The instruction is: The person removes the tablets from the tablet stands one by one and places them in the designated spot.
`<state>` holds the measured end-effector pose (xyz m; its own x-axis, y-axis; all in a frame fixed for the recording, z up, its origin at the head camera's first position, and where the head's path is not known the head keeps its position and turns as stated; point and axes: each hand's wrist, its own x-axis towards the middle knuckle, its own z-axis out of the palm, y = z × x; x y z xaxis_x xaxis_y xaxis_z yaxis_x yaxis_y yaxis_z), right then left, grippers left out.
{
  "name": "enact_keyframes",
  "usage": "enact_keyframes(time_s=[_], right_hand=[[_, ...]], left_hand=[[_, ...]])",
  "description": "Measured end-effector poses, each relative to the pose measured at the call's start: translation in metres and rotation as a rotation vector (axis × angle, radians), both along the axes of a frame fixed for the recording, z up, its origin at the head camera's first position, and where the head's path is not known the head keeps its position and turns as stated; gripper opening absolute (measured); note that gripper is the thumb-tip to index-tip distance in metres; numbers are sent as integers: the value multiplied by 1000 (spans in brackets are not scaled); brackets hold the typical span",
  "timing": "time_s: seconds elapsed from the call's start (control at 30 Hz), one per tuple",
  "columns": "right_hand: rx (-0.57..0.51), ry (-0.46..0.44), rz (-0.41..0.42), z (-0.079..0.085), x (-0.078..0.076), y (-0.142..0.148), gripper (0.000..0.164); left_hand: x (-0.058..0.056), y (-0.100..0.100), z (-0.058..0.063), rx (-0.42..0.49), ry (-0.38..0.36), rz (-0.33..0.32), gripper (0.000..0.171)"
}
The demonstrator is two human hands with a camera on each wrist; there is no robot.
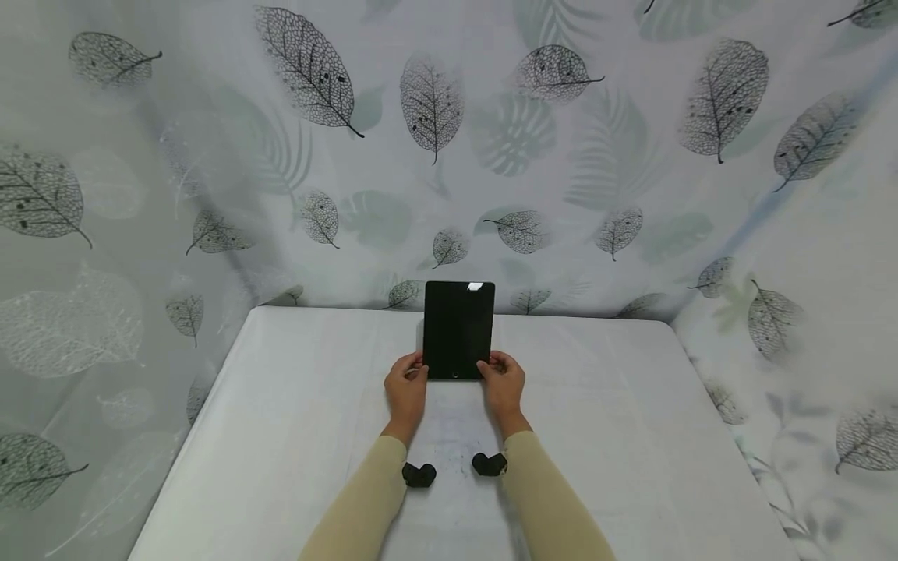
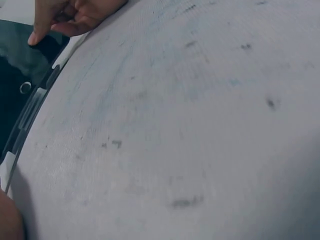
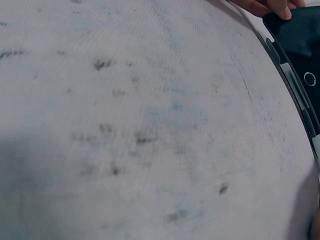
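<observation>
A black tablet [image 1: 458, 327] with a round home button is held by its two lower corners, its screen toward the head camera. My left hand [image 1: 407, 393] grips the lower left corner, thumb on the front. At the lower right corner my right hand [image 1: 504, 389] pinches it the same way. In the left wrist view, the right hand [image 2: 80, 17] has its thumb on the dark glass. The right wrist view shows the left hand [image 3: 270, 6] at the opposite corner. Fingers behind the tablet are hidden.
A white-covered table [image 1: 596, 436] with small dark and bluish marks lies under the hands. Leaf-patterned curtains [image 1: 449, 179] hang behind it and on both sides. Black wrist devices [image 1: 419, 475] sit on both beige sleeves [image 1: 361, 506].
</observation>
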<state>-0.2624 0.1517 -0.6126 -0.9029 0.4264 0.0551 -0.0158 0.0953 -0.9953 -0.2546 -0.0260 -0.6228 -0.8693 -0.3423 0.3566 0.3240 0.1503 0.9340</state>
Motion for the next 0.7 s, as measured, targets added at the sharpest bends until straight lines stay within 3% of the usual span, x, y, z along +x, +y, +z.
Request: enact_keyframes(time_s=[0.27, 0.43, 0.7], right_hand=[[-37, 36, 81, 0, 5, 0, 27], [-87, 7, 132, 0, 8, -1, 28], [-272, 7, 125, 6, 24, -3, 27]], left_hand=[[16, -15, 26, 90, -32, -153, 30], [22, -21, 35, 114, -117, -175, 31], [30, -21, 49, 207, -176, -282, 36]])
